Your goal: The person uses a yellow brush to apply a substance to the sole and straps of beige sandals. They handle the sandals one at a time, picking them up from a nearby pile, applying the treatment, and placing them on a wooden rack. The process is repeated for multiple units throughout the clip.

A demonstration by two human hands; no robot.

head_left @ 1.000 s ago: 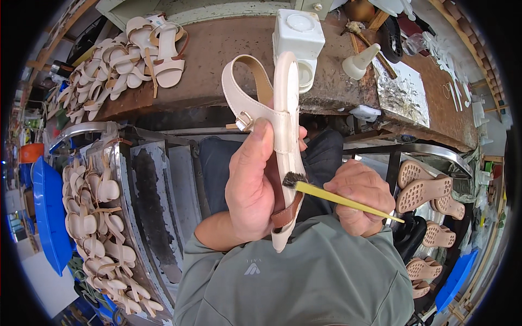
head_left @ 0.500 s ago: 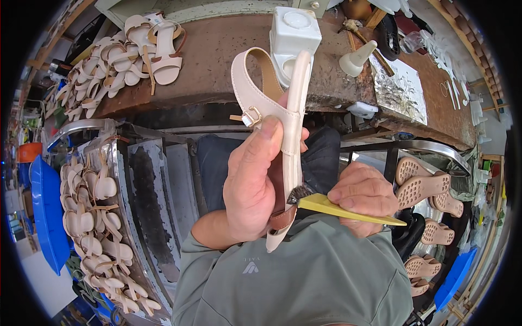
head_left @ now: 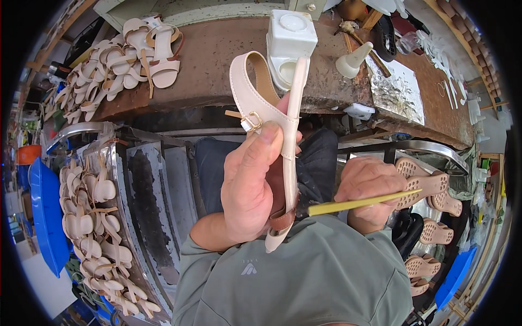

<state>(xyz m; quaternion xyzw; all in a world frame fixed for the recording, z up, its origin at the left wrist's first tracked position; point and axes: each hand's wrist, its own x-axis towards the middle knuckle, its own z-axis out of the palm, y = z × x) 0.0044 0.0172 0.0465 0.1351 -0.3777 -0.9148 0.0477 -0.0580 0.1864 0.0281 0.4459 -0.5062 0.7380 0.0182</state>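
Observation:
My left hand (head_left: 250,187) grips a cream sandal (head_left: 290,174) on its side in front of my chest, thumb pressed by the buckle of the ankle strap. The strap loops up to the left, and a brown band crosses near the lower, toe end. To the right, the fingers of my right hand (head_left: 371,187) are closed round a flat yellow-handled brush (head_left: 348,205). The handle lies nearly level, its left end close to the sandal's edge but apart from it. The dark bristles hardly show against the dark background.
Ahead is a brown workbench (head_left: 217,51) with a white container (head_left: 292,35), a cone-shaped bottle (head_left: 353,61) and piled cream sandals (head_left: 117,60). More sandals (head_left: 100,233) fill a rack at left. Perforated soles (head_left: 424,185) sit on a rack at right, beside my right hand.
The brush has come off the sandal's sole edge, moving slightly right, and its handle has tipped so the far end is higher. The left hand holds the sandal in nearly the same place.

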